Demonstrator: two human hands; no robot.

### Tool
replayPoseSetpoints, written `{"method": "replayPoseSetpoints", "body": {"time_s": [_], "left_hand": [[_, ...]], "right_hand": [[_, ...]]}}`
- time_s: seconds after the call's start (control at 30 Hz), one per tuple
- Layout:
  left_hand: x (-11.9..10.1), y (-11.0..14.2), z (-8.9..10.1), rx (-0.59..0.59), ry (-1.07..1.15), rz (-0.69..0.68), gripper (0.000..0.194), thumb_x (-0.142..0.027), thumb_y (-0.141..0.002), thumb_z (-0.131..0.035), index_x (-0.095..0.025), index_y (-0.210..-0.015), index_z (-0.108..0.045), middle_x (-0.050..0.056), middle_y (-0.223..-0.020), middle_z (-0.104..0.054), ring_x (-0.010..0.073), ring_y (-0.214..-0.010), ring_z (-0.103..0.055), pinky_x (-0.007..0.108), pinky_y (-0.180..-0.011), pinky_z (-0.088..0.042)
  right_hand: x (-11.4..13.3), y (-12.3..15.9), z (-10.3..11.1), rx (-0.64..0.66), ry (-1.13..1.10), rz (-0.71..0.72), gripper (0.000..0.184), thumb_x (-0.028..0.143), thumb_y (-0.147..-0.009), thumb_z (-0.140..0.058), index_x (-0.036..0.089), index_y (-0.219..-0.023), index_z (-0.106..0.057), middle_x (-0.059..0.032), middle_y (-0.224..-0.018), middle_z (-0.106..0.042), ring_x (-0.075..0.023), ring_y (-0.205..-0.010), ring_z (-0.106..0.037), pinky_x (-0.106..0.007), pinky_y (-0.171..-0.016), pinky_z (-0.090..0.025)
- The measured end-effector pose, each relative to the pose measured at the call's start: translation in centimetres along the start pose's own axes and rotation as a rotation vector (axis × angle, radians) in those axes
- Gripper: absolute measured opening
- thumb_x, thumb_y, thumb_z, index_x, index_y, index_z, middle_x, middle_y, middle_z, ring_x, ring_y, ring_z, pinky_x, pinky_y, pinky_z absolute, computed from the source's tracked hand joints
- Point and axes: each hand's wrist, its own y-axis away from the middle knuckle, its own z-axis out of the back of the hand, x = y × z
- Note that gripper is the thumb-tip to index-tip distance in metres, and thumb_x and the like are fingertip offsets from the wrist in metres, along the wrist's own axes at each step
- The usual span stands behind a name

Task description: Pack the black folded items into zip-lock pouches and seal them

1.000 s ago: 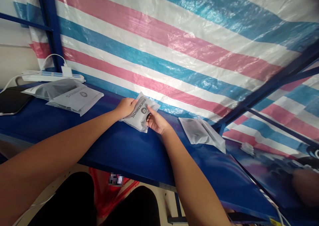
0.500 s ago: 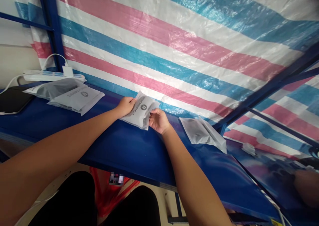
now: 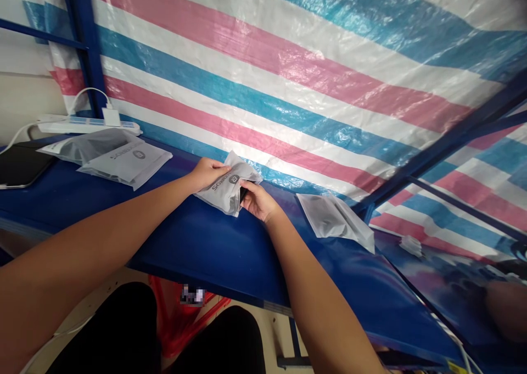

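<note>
A frosted zip bag [image 3: 224,194] with dark printed lettering and a round logo is held above the blue table between my two hands. My left hand [image 3: 209,173] pinches its left upper side, thumb on top. At the right end, my right hand [image 3: 256,199] grips the bag's opening, with the thumb on the upper face and the fingers curled at the edge. Something dark shows at the opening beside the right thumb; I cannot make out what it is. The bag's face is bent and creased near that thumb.
Two more frosted bags, one a printed bag [image 3: 127,162], lie at the left beside a black tablet-like device [image 3: 22,165] and a white power strip [image 3: 82,126]. Another frosted bag [image 3: 335,216] lies at the right. A striped plastic sheet [image 3: 255,83] hangs behind the blue table [image 3: 206,253].
My right thumb has moved left over the bag's face, folding its right end, and a dark patch now shows at the opening. My left hand has shifted slightly along the bag.
</note>
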Motion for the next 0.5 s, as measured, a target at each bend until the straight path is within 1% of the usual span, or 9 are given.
{"method": "replayPoseSetpoints", "body": {"time_s": [0.1,0.2,0.33,0.5], "left_hand": [[-0.17,0.14,-0.07,0.011,0.025,0.001,0.049,-0.062,-0.068,-0.082,-0.017,-0.086,-0.080,0.005,-0.077,-0.074,0.0192,-0.073,-0.065,0.029,-0.063,-0.050],[-0.38,0.39,-0.22,0.008,0.034,-0.012,0.048,-0.063,-0.069,-0.080,-0.017,-0.083,-0.079,0.004,-0.072,-0.071,0.0167,-0.066,-0.061,0.028,-0.059,-0.046],[-0.31,0.42,-0.41,-0.006,0.025,-0.032,0.046,-0.062,-0.073,-0.077,-0.016,-0.079,-0.078,0.002,-0.065,-0.065,0.0142,-0.059,-0.055,0.027,-0.055,-0.040],[-0.05,0.23,-0.66,-0.039,0.039,-0.050,0.044,-0.060,-0.074,-0.077,-0.016,-0.079,-0.078,0.002,-0.066,-0.066,0.0147,-0.061,-0.054,0.027,-0.056,-0.040]], "right_hand": [[-0.12,0.03,-0.31,-0.001,-0.012,0.061,0.033,0.028,-0.082,-0.077,0.020,-0.112,-0.066,-0.0047,-0.094,-0.076,-0.0216,-0.086,-0.074,-0.030,-0.071,-0.062],[-0.28,-0.01,-0.54,-0.016,-0.033,0.106,0.037,0.028,-0.077,-0.080,0.022,-0.111,-0.065,-0.0041,-0.098,-0.077,-0.0225,-0.092,-0.074,-0.032,-0.077,-0.063],[-0.58,-0.26,-0.65,-0.032,-0.046,0.142,0.039,0.030,-0.074,-0.083,0.023,-0.108,-0.066,-0.0030,-0.100,-0.077,-0.0235,-0.091,-0.073,-0.034,-0.078,-0.063],[-0.57,-0.46,-0.55,-0.053,-0.034,0.142,0.038,0.031,-0.073,-0.082,0.023,-0.107,-0.068,-0.0026,-0.099,-0.077,-0.0238,-0.091,-0.073,-0.035,-0.077,-0.063]]}}
